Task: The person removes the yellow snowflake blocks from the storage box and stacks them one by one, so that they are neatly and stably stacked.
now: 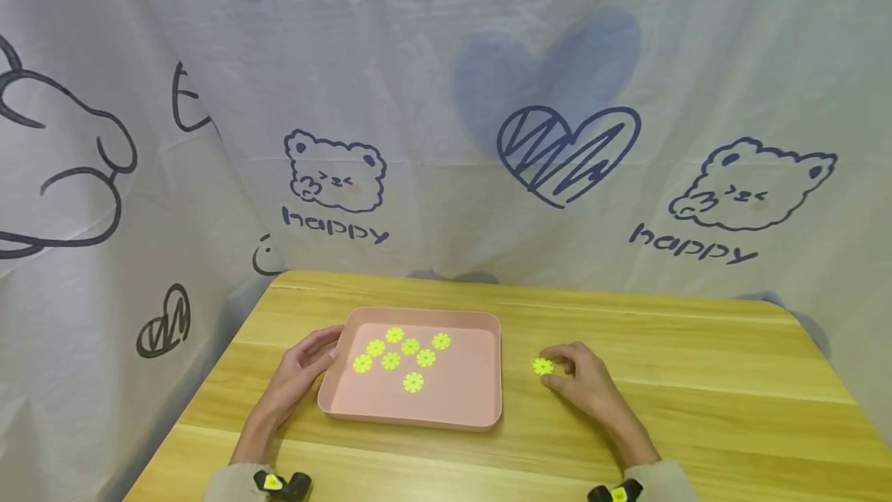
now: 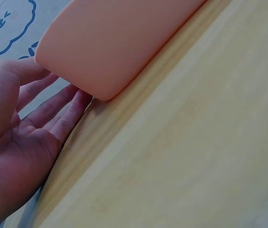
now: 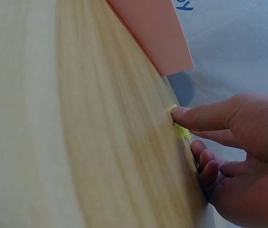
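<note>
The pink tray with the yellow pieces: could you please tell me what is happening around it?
A person sits or stands at a wooden table with both hands in use. The left hand touches the left side of the pink tray. The right hand pinches one yellow flower-shaped piece to the right of the tray, outside it. Eight similar yellow pieces lie apart inside the tray.
</note>
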### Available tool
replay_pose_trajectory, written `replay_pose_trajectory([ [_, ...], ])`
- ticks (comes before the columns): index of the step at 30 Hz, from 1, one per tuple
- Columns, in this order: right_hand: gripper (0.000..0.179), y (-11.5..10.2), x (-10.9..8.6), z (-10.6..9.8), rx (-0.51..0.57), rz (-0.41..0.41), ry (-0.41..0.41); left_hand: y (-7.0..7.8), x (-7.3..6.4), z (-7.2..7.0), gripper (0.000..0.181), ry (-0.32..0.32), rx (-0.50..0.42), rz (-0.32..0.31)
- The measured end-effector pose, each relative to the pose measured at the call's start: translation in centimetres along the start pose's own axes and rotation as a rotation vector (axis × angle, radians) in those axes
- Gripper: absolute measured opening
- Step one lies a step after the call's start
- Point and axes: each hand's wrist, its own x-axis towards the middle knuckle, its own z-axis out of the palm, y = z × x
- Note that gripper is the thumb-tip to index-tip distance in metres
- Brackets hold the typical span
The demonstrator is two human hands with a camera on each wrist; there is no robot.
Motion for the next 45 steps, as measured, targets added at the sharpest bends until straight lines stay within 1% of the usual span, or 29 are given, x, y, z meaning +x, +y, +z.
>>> replay_pose_trajectory([
  [6, 0.035, 0.0, 0.1, 0.0, 0.012, -0.005, -0.003, -0.1, 0.0, -0.1, 0.053, -0.004, -0.012, 0.009],
  [11, 0.036, 0.2, 0.0, -0.2, 0.113, 0.012, 0.001, -0.3, 0.0, -0.1, 0.052, -0.015, -0.035, 0.022],
  [14, 0.032, 0.3, -0.2, -0.3, 0.157, 0.007, 0.028, -0.3, -0.1, -0.1, 0.051, -0.015, -0.034, 0.024],
  [18, 0.027, 0.0, -0.3, -0.2, 0.17, -0.027, 0.081, -0.2, -0.1, -0.1, 0.051, -0.013, -0.028, 0.018],
  [20, 0.027, -0.3, -0.4, -0.1, 0.18, -0.03, 0.095, -0.1, -0.1, 0.0, 0.051, -0.014, -0.032, 0.016],
  [25, 0.027, -2.0, -0.7, 0.3, 0.211, -0.056, 0.086, 0.1, 0.0, 0.0, 0.052, -0.012, -0.034, 0.016],
  [34, 0.028, -5.7, -1.4, 1.4, 0.297, -0.176, 0.088, -0.1, 0.2, 0.0, 0.051, -0.014, -0.03, 0.004],
  [42, 0.028, -8.2, -1.2, 4.1, 0.367, -0.262, -0.006, 0.0, 0.1, 0.0, 0.052, -0.005, -0.04, 0.006],
  [45, 0.027, -8.9, -1.0, 5.3, 0.349, -0.278, -0.033, -0.1, 0.0, 0.1, 0.052, -0.005, -0.044, 0.007],
])
